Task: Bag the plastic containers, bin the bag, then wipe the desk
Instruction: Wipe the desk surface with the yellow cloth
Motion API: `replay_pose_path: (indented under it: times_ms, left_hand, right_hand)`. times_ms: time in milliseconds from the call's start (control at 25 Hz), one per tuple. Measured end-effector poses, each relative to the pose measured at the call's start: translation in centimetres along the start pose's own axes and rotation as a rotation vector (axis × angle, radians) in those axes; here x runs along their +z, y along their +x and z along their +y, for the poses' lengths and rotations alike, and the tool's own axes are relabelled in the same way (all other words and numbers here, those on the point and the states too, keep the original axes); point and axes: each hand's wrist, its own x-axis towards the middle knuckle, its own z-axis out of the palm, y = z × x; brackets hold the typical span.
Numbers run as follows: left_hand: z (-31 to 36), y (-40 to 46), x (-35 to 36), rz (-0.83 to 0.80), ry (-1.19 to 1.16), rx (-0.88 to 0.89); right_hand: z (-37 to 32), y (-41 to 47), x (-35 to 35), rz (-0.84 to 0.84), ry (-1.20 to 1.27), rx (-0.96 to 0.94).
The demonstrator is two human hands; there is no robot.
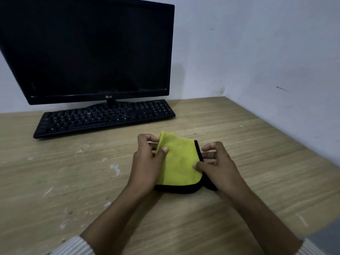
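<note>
I'm at the wiping step: my left hand [147, 162] and right hand [217, 168] pinch the folded yellow microfibre cloth [178, 162]. Next, I judge, press it flat and sweep the scuffed wooden desk [257, 153] toward nine o'clock.

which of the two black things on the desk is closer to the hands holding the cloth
The keyboard. It lies flat on the desk, ahead and left of the hands on the yellow cloth; the monitor stands behind it against the wall.
</note>
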Motion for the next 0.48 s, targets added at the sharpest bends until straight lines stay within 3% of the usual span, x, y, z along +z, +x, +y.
replay_pose_path:
  times_ms: [160, 320, 480]
  left_hand:
    - [0.0, 3.6, 3.4, -0.001, -0.142, -0.061]
    - [0.2, 8.3, 6.8, -0.019, -0.04, -0.021]
    - [0.0, 13.6, 9.5, -0.066, 0.126, 0.008]
  right_hand:
    - [0.3, 4.9, -1.9, -0.014, 0.21, 0.163]
    - [0.2, 11.3, -3.7, 0.119, 0.134, 0.099]
    - [0.5, 17.7, -4.6, 0.187, -0.1, 0.015]
